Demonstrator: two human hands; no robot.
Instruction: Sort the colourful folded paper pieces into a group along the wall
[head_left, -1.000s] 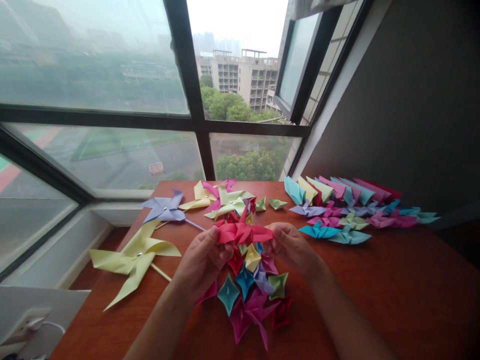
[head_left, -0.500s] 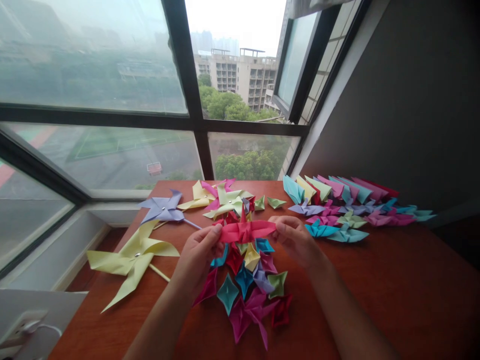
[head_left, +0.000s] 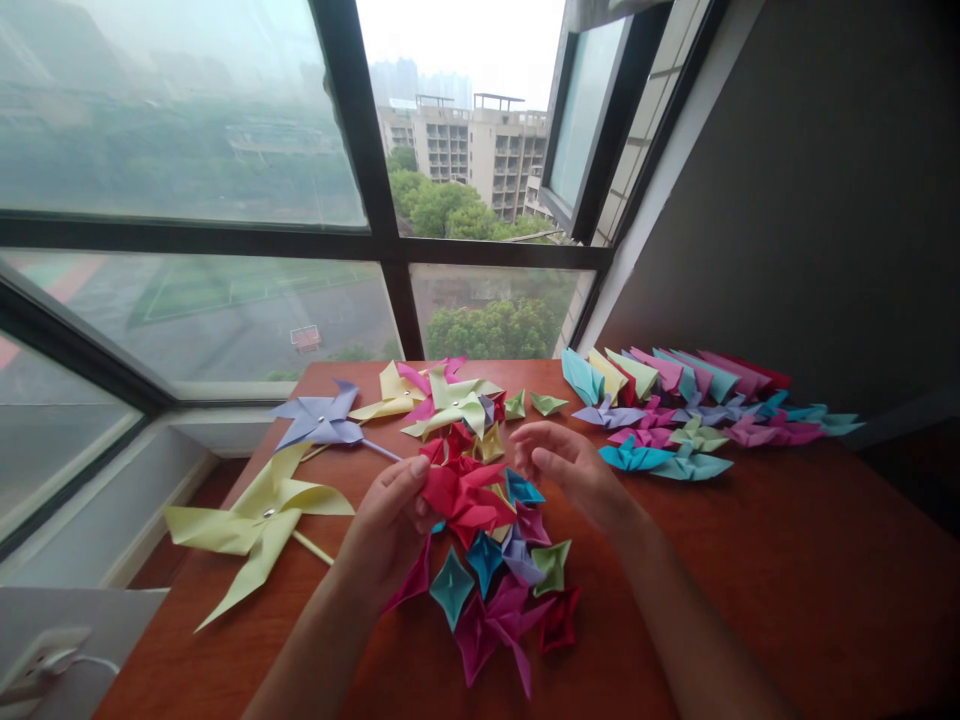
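Note:
My left hand [head_left: 394,510] pinches a red paper crane [head_left: 469,497] by one wing. The crane tilts down to the right, above a heap of small folded paper pieces. To the right of it, my right hand [head_left: 566,468] is off the paper, its fingers loosely curved and apart from the thumb. Beneath and in front lie a teal folded piece [head_left: 451,588], a blue one [head_left: 485,562], a lilac one [head_left: 521,556], a green one [head_left: 553,567] and a magenta crane [head_left: 499,628]. The crane hides part of the heap.
Paper pinwheels lie on the left, among them a yellow one [head_left: 262,515] and a lilac one [head_left: 321,415]. Rows of folded paper cranes [head_left: 637,458] are at the back right. The wooden table [head_left: 750,560] meets a window frame [head_left: 390,250] and a dark wall [head_left: 810,200].
My right hand has let go of the crane's wing and opened. The red crane, held level between both hands before, now tilts downward in my left hand.

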